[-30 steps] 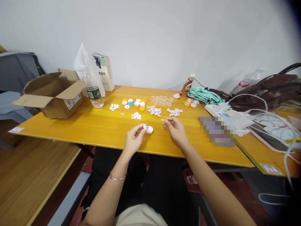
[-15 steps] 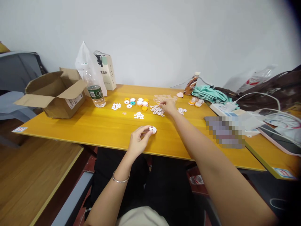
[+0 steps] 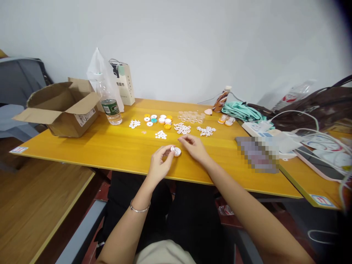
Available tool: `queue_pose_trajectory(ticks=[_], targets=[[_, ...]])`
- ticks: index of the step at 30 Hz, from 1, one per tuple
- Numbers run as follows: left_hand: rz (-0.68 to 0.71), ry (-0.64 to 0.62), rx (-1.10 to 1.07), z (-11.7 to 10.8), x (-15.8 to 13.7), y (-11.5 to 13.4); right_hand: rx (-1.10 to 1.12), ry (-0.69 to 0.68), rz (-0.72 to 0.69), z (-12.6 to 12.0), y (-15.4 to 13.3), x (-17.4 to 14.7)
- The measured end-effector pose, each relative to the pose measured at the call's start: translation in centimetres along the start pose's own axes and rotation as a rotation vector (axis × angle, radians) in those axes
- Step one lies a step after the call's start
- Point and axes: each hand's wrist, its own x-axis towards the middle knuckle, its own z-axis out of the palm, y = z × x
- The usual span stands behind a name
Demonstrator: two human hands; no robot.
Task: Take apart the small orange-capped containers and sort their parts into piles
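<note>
My left hand point(image 3: 160, 161) pinches a small white plastic piece point(image 3: 172, 148) between thumb and fingertips. Right beside it, a round white case with an orange edge point(image 3: 177, 151) rests on the table near the front edge. To the right of this case is my right hand point(image 3: 194, 147), fingertips closed together; whatever they hold is too small to make out. Farther back lie two piles of small white cut-out parts, the left pile point(image 3: 182, 128) and the right pile point(image 3: 206, 131). Small white discs point(image 3: 161, 135) and white knob-like pieces point(image 3: 134, 124) are scattered to the left.
Clear plastic rings point(image 3: 191, 117) and round white, orange and teal parts point(image 3: 154, 120) sit toward the back. An open cardboard box point(image 3: 68, 117) and a water bottle point(image 3: 111, 110) stand at left. At right are a phone-like blurred slab point(image 3: 257, 154), a power strip point(image 3: 254, 130) and cables.
My right hand has come back from the white cut-out parts toward the round case and my left hand. The left hand keeps its pinch, nearly in place.
</note>
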Motion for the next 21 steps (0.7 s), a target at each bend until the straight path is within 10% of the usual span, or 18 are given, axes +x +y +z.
queue_pose_trajectory(ticks=[10, 21], targets=[[0.068, 0.052, 0.16, -0.1, 0.2, 0.4, 0.347, -0.177, 0.003, 1.3, -1.6, -3.5], [0.1, 0.094, 0.138, 0.0, -0.2, 0.7, 0.071, -0.007, -0.284, 1.8, -0.9, -4.1]])
